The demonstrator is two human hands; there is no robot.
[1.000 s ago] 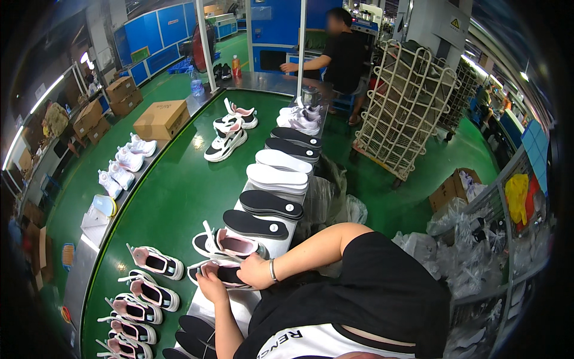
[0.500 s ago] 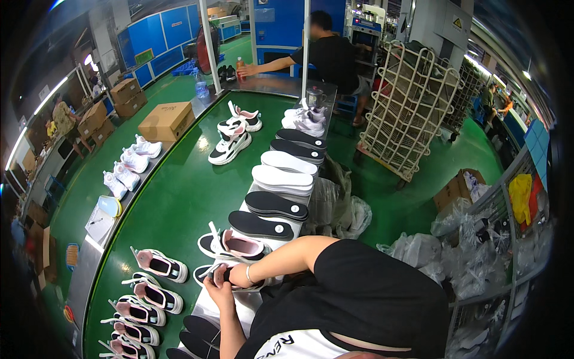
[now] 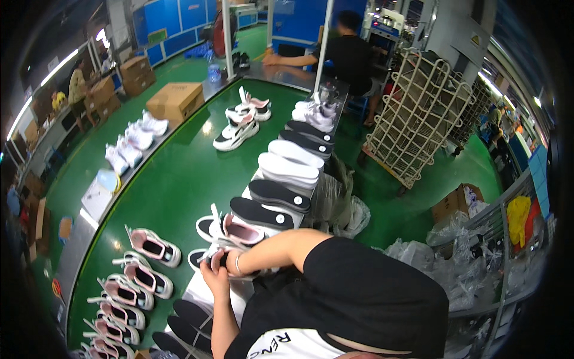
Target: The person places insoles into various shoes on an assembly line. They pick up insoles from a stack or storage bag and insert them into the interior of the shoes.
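Note:
Against my body, at the near edge of the green work surface, lies a black-and-white sneaker (image 3: 196,258) with a pink lining. My left hand (image 3: 216,276) is closed on the sneaker's collar. My right hand (image 3: 233,262), below a bracelet (image 3: 238,265), reaches into the shoe opening, and its fingers are hidden there. Just beyond stands a matching sneaker (image 3: 242,231) with its tongue pulled up. Black insoles (image 3: 261,213) lie past it, and more dark insoles (image 3: 190,323) are beside my left forearm.
Several similar sneakers (image 3: 146,278) line the left side of the green surface (image 3: 173,197). White insoles (image 3: 290,170) and pale shoes (image 3: 315,115) sit farther off. A wire cage cart (image 3: 412,119) stands beyond my right side, near plastic bags (image 3: 412,254). A co-worker (image 3: 350,57) sits at the far end.
The view has shifted a little, moving the far scene right and the near shoes left. Both my hands stay at the same sneaker. The co-worker's outstretched hand has drawn back slightly.

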